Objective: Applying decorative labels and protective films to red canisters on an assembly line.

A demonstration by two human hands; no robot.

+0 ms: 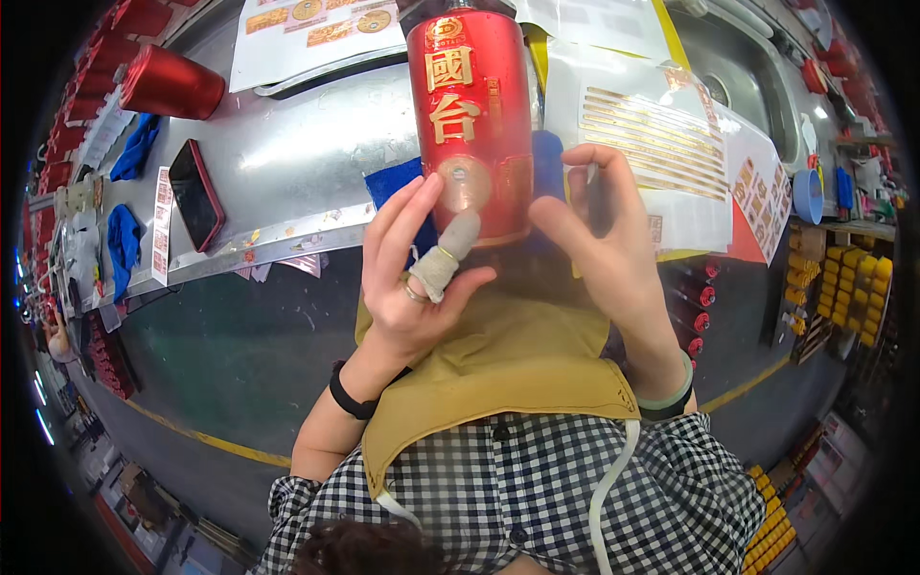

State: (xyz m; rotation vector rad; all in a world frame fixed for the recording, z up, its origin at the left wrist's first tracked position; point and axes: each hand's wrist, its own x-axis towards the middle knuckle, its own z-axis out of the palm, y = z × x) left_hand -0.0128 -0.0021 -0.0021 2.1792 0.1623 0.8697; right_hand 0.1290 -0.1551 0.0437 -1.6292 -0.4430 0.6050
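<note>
A red bottle (498, 115) with raised gold characters lies on its side on a blue cloth (391, 184) at the table's near edge, its base toward me. On its lower front sits a round, pale gold sticker (467, 180). Fingertips of my left hand (407, 264) rest on the sticker and the bottle beside it. That hand has a whitish covering on one finger, its fingers stretched and its thumb apart. To the right of the bottle is my right hand (613, 230), with thumb and bent fingers apart; its thumb is close to the bottle's side.
Sheets of gold strip stickers (652, 144) lie to the right, near a metal sink (728, 77). Left on the metal table (316, 134) are a red-edged phone (198, 196), another red bottle (172, 83) and blue cloths (123, 247). More sticker sheets (316, 29) lie at the back.
</note>
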